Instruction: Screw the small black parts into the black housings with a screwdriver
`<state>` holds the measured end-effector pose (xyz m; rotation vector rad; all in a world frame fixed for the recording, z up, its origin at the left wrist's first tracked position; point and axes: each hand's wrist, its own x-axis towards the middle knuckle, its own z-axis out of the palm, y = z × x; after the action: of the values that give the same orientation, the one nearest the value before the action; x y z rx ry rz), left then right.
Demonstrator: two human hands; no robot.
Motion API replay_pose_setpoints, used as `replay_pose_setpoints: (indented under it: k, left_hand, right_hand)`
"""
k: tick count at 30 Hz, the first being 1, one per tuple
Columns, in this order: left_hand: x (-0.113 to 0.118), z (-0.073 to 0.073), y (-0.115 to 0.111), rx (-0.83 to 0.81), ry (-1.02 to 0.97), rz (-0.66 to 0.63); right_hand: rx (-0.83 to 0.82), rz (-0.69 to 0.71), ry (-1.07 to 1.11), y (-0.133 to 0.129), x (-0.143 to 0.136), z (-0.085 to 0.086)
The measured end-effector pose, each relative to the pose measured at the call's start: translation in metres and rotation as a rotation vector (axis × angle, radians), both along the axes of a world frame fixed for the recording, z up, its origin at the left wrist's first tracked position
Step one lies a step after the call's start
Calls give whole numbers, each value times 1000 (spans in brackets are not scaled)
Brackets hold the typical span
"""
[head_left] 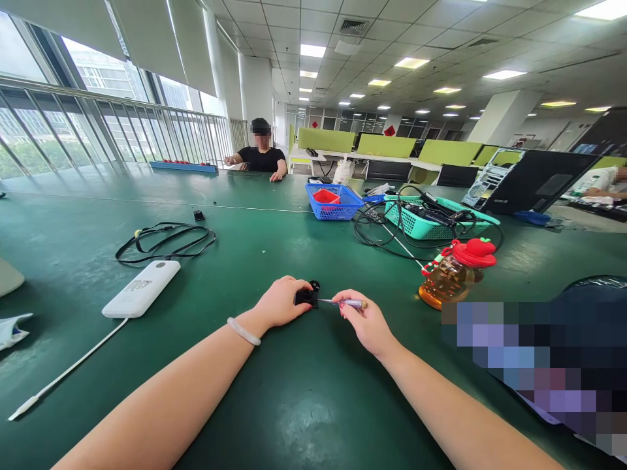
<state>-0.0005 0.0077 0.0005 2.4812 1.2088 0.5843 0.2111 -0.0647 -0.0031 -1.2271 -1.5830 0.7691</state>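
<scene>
On the green tabletop, my left hand [283, 300] is closed around a small black object [306, 296], whose exact kind I cannot make out. My right hand [363, 320] pinches a screwdriver [351, 303] by its clear handle. The thin metal shaft points left, and its tip meets the right side of the black object or lies very near it. A small round black part [316, 286] shows just behind the object; whether it is attached is unclear.
A white power bank [142, 287] with its cable and a coiled black cord [166, 243] lie left. Ahead are a blue basket [337, 210] and a green basket [416, 225] of cables. A red-lidded bottle [448, 277] stands right. Another person [262, 156] sits across the table.
</scene>
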Motion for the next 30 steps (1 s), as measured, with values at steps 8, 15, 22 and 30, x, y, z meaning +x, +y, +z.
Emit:
replay_pose_setpoints:
  k: [8,15,22,30]
  left_hand:
    - [0,2,-2,-12,8,-66]
    - [1,1,-2,20,49,-58]
    - [0,-1,0,38,54,-48]
    - [1,-1,-1,36,81,-60]
  right_hand:
    - [66,4,-174,-7,-5,8]
    - [160,-22,-272,-9,-7,7]
    - [134,-24,-227,-10,-6,12]
    - [162,-25,-293,-13,-7,12]
